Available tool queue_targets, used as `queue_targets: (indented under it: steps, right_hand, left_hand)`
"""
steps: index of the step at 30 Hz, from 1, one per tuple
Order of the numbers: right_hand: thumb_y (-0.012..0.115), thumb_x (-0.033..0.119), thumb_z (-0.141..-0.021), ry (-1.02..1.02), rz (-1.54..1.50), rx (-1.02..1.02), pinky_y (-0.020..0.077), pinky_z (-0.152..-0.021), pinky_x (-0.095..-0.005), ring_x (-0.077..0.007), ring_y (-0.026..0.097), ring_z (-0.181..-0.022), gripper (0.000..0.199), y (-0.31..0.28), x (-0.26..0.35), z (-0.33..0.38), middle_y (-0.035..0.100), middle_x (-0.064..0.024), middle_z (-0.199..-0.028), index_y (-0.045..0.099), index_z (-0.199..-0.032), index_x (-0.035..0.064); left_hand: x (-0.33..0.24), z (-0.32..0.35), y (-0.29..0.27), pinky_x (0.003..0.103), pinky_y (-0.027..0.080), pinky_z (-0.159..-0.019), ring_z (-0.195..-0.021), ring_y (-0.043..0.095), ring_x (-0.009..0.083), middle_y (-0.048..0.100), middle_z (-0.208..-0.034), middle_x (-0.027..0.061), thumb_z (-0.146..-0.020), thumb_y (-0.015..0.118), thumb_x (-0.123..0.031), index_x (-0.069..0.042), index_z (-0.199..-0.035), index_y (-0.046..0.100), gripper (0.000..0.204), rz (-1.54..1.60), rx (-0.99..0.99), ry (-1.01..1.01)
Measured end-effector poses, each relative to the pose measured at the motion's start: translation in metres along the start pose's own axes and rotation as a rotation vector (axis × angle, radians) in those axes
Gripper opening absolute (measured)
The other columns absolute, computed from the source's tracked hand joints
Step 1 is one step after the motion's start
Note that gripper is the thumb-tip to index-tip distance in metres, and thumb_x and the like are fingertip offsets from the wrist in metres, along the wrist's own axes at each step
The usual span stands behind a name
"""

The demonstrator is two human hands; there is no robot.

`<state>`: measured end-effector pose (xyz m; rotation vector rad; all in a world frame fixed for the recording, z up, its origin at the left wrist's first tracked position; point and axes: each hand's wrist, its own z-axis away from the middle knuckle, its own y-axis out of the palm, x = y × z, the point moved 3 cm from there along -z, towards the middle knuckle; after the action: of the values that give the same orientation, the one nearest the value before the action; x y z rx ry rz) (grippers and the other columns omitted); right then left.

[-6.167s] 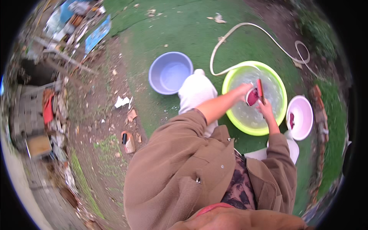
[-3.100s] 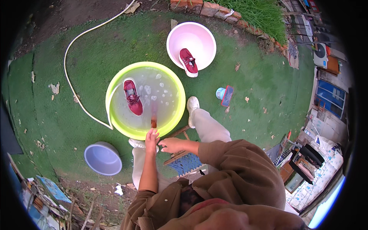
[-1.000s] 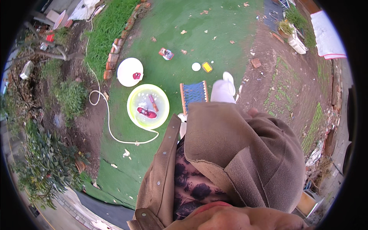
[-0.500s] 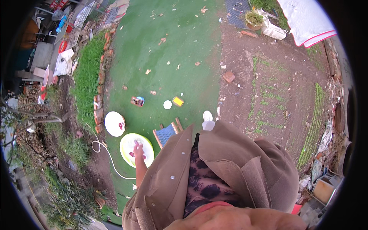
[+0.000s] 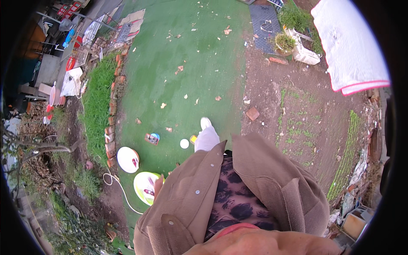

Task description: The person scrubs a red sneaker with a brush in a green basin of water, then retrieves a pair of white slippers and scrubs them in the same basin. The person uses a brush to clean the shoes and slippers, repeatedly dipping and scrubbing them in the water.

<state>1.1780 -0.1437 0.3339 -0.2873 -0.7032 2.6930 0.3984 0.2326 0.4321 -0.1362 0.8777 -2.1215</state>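
At the left side of my coat, a small part of my left hand or wrist [image 5: 158, 185] shows beside the right rim of a lime-green and white basin [image 5: 140, 182]. Its fingers cannot be made out, as the coat covers the rest. Inside that basin lie dark red pieces [image 5: 148, 192], too small to name. A second white basin [image 5: 125, 156] stands just beyond it, with another dark red piece [image 5: 135, 162] inside. My right hand is out of view.
My white shoe [image 5: 205, 123] is on the green ground. A white disc [image 5: 184, 143], a yellow item [image 5: 194, 139] and a small box [image 5: 151, 138] lie nearby. A pale hose [image 5: 122, 189] curves by the basins. Bricks [image 5: 111, 123] edge the grass; planted soil [image 5: 297, 123] lies right.
My left hand has come out of the green basin and back toward my coat. My leg and white shoe have moved forward, and the blue stool is now mostly hidden behind me.
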Motion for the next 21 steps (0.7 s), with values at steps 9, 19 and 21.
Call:
queue_targets:
  steps: [9, 19, 21]
  right_hand:
    - [0.055, 0.026, -0.087, 0.041, -0.044, -0.055, 0.0558, -0.070, -0.0430, -0.0288, 0.070, -0.087, 0.025, -0.232, -0.014, -0.107, 0.072, -0.0128, -0.094, 0.074, -0.092, 0.0113]
    - [0.054, 0.025, -0.087, 0.098, -0.298, 0.008, 0.0550, -0.068, -0.0448, -0.0308, 0.070, -0.083, 0.025, -0.474, 0.006, -0.232, 0.071, -0.0147, -0.091, 0.073, -0.089, 0.0088]
    - [0.054, 0.025, -0.087, 0.075, -0.304, 0.016, 0.0549, -0.068, -0.0452, -0.0313, 0.070, -0.082, 0.025, -0.528, 0.000, -0.275, 0.071, -0.0150, -0.090, 0.073, -0.089, 0.0083]
  left_hand:
    - [-0.197, -0.090, -0.026, 0.043, 0.036, -0.108, -0.131, 0.042, 0.0329, 0.038, -0.145, 0.0220, -0.083, 0.073, -0.026, -0.002, -0.144, 0.026, 0.080, 0.192, -0.036, -0.127]
    - [-0.778, -0.229, -0.172, 0.042, 0.032, -0.110, -0.137, 0.036, 0.0325, 0.029, -0.150, 0.0246, -0.085, 0.071, -0.018, -0.010, -0.151, 0.014, 0.087, 0.385, -0.250, 0.648]
    - [-0.848, -0.253, -0.177, 0.042, 0.032, -0.110, -0.137, 0.036, 0.0315, 0.030, -0.150, 0.0246, -0.085, 0.071, -0.018, -0.009, -0.151, 0.015, 0.088, 0.430, -0.228, 0.684]
